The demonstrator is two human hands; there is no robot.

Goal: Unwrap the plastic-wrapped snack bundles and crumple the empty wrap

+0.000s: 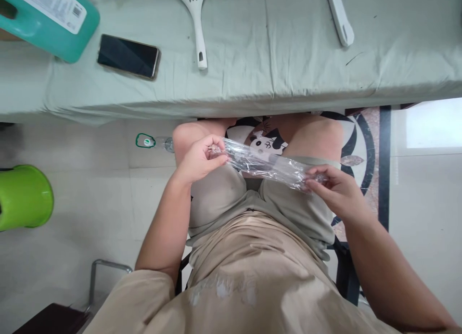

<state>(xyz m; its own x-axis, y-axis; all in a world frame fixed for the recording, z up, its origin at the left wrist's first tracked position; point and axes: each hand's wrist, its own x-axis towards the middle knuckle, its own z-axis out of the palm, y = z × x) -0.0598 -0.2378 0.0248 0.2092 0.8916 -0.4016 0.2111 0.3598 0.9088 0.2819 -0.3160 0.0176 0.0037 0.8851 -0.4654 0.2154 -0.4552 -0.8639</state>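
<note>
A crinkled sheet of clear plastic wrap (267,164) stretches between my two hands, over my lap. My left hand (202,160) pinches its left end between thumb and fingers. At the other end, my right hand (334,187) grips the gathered plastic, a little lower in the view. Light glints off the film, and my thighs and the floor show through it. Whether anything is wrapped inside the ends cannot be made out, since the fingers cover them.
On the cloth-covered table (245,79) ahead lie a phone (128,56), a white slotted turner (197,21), a white handle (340,19) and a teal jug (68,31). A green bucket (27,197) stands on the floor at left, with a metal-legged stool (54,318) below it.
</note>
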